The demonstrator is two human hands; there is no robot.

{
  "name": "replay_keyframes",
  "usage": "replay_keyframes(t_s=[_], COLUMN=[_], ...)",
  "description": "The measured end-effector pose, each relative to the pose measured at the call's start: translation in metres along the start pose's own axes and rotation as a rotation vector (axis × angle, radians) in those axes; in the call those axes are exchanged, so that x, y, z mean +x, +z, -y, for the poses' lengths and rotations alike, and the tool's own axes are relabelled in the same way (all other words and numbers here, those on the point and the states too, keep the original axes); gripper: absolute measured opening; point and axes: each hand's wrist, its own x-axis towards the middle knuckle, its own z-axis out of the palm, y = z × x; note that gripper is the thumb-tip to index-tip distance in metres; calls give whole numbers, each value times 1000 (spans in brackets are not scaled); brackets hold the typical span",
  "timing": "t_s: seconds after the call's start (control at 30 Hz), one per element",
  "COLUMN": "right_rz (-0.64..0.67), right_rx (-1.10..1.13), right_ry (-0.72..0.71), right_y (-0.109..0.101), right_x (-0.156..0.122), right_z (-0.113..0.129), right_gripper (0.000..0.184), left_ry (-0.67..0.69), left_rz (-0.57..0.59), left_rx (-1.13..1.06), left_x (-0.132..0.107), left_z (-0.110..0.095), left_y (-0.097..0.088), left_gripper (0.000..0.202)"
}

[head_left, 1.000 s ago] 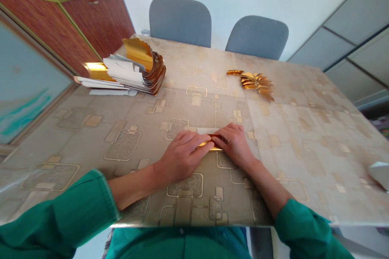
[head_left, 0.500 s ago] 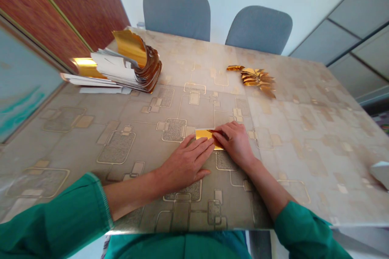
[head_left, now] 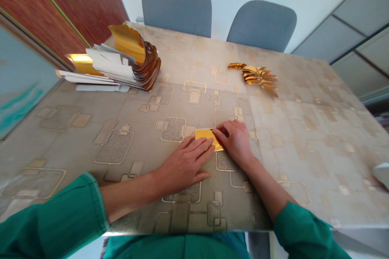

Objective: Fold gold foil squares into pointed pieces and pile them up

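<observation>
A small sheet of gold foil paper point(head_left: 203, 133) lies on the patterned tablecloth in front of me. My left hand point(head_left: 184, 165) rests on its lower left part, fingers stretched out and lying flat, thumb apart. At the paper's upper right corner, my right hand point(head_left: 236, 141) pinches the edge between thumb and fingers. The fingers cover most of that right end, so any fold beneath them is hidden.
A tall stack of gold and white paper sheets point(head_left: 114, 66), partly curled, stands at the far left. Several folded gold pieces point(head_left: 258, 77) are heaped at the back right. Two grey chairs point(head_left: 176, 6) point(head_left: 263, 26) stand behind the table, and a wooden cabinet point(head_left: 82, 8) is at left.
The dark folded flap near my right fingers now shows less, and more flat gold surface is visible. My left hand stays in place; the view has shifted slightly.
</observation>
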Motion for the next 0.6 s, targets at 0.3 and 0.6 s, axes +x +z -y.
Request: replay_keyframes(t_s=[0.3, 0.6], right_rz=[-26, -33], right_rx=[-32, -83], right_ry=[14, 19], right_y=[2, 3], right_x=[0, 1], right_z=[3, 3], right_gripper=[21, 21], left_ry=[-5, -10], left_rz=[39, 77], left_rx=[7, 17], left_x=[1, 1], left_z=[0, -1], left_y=[-2, -1], left_gripper=[74, 74])
